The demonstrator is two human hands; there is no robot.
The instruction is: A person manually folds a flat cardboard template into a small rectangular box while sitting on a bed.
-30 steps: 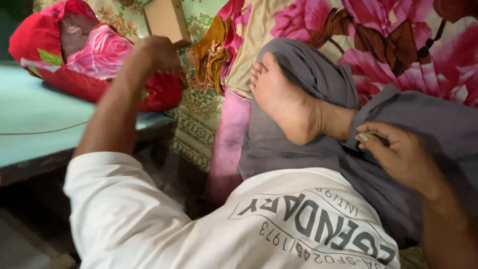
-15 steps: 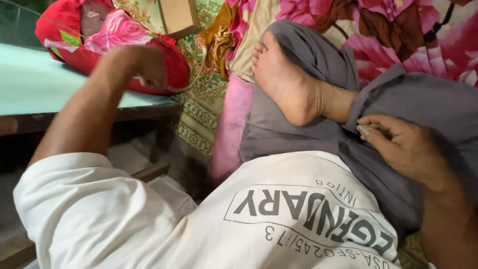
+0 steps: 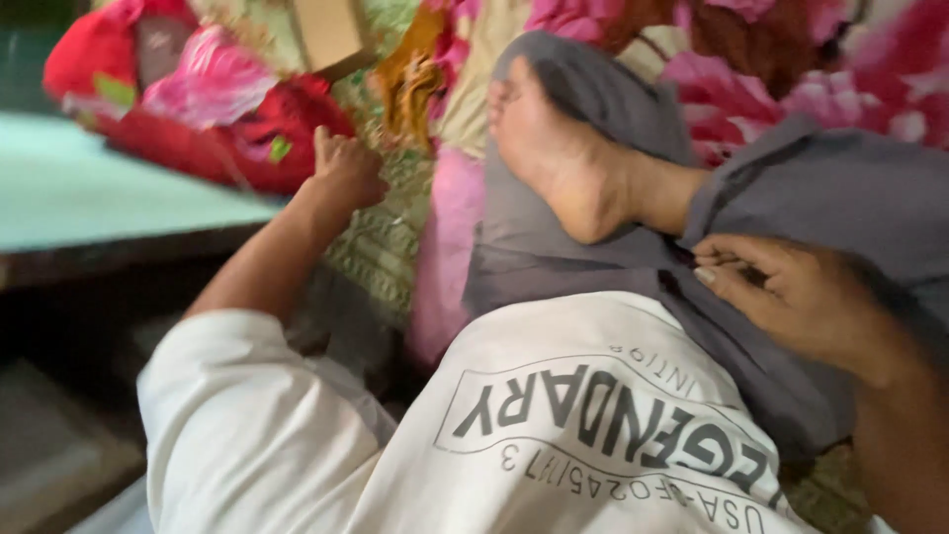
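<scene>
So, the person sat cross-legged on the floral bedsheet (image 3: 791, 89), w/ a bare foot (image 3: 559, 158) tucked up on the lap of grey trousers (image 3: 583, 267). Left hand (image 3: 346, 173) was stretched out toward the red and pink cushion (image 3: 198, 99), just beside its lower right edge; fingers curled loosely, thumb up, nothing gripped as far as I could see. Whether it actually touched the cushion, couldn't tell, too much blur. Cushion lay at the back of a pale green tabletop (image 3: 99, 188), and a small cardboard box (image 3: 326, 35) stuck up just behind it, half cut off by the frame. Right hand (image 3: 791, 297) rested on the grey trouser fabric near the ankle, fingertips (image 3: 717, 267) pinched lightly into a fold of the cloth, palm down. White printed t-shirt (image 3: 445, 425) filled the foreground. A green-gold patterned cloth (image 3: 381, 257) hung between the table edge and the leg.
</scene>
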